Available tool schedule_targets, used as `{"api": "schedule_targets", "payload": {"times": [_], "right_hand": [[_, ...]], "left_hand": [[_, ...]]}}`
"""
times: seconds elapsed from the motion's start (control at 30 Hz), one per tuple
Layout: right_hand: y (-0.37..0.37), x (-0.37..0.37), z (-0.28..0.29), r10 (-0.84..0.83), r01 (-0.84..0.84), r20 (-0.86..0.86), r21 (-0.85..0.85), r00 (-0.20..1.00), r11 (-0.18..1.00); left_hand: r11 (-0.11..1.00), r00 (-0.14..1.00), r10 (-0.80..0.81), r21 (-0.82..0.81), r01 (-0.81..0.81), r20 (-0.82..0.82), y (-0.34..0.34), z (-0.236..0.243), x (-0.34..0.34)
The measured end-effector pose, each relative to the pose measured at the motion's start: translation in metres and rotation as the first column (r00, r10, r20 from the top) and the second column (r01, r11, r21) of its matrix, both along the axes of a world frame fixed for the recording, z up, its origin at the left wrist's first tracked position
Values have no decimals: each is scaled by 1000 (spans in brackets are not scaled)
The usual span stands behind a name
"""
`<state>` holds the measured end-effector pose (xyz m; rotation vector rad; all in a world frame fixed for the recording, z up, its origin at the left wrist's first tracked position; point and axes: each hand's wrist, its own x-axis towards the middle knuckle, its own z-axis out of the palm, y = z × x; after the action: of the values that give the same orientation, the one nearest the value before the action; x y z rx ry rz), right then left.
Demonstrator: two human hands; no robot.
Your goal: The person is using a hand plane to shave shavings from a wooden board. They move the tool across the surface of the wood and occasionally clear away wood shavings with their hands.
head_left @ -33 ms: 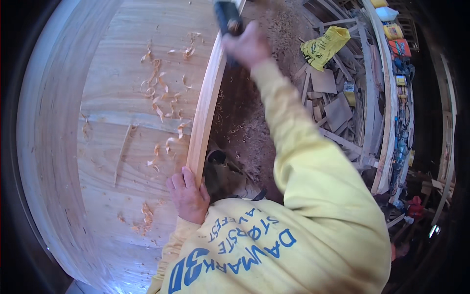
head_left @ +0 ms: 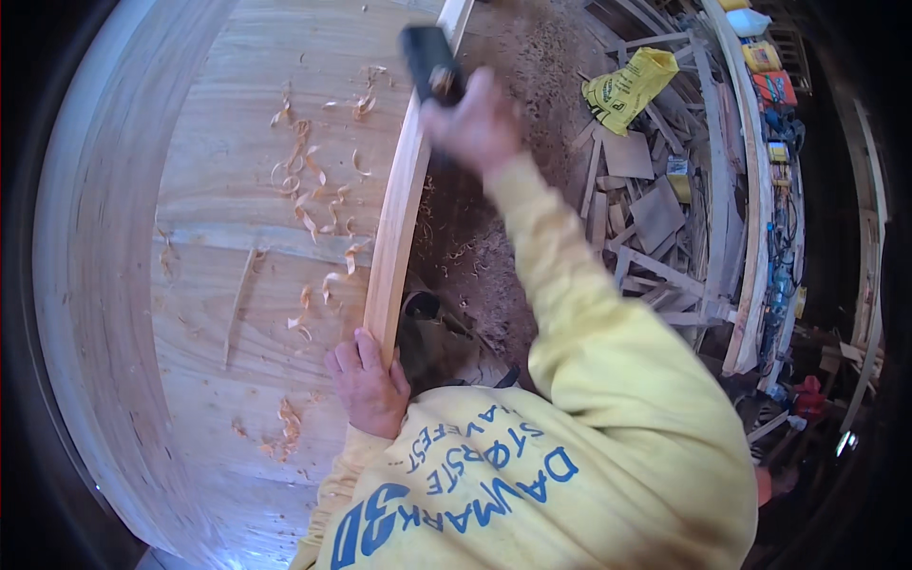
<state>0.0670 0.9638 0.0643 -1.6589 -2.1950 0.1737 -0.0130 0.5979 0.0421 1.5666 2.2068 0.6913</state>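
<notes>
My right hand (head_left: 478, 123) is wrapped round a dark hand plane (head_left: 424, 59), which lies on the long pale wooden strip (head_left: 399, 204) toward its far end. Motion blurs the hand and plane a little, and the fingers beneath are partly hidden. Curled shavings show in the plane's opening. At the near end of the strip, my left hand (head_left: 370, 388) grips the wood, its fingers over the left side. The strip runs along the right edge of a broad plywood surface (head_left: 204, 318).
Curled wood shavings (head_left: 309, 176) and a thin sliver (head_left: 239, 309) lie on the plywood. Right of it, the brown floor (head_left: 480, 285) is strewn with shavings. Offcuts (head_left: 655, 218) and a yellow sack (head_left: 636, 85) lie beyond, beside a shelf (head_left: 755, 237) with bottles and tools.
My right hand and the plane have come slightly nearer to me along the strip. My left hand stays at the near end.
</notes>
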Motion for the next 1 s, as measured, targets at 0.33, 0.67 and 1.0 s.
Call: {"api": "schedule_targets", "payload": {"times": [0.33, 0.67, 1.0], "right_hand": [[144, 21, 24, -209, 207, -69, -26, 976, 978], [-73, 25, 9, 100, -115, -92, -182, 991, 977], [184, 3, 41, -115, 106, -53, -148, 992, 983]], "left_hand": [[999, 999, -28, 26, 27, 20, 8, 6, 6], [1000, 1000, 0, -7, 0, 18, -2, 7, 0], [1000, 1000, 13, -13, -13, -9, 6, 2, 4]]}}
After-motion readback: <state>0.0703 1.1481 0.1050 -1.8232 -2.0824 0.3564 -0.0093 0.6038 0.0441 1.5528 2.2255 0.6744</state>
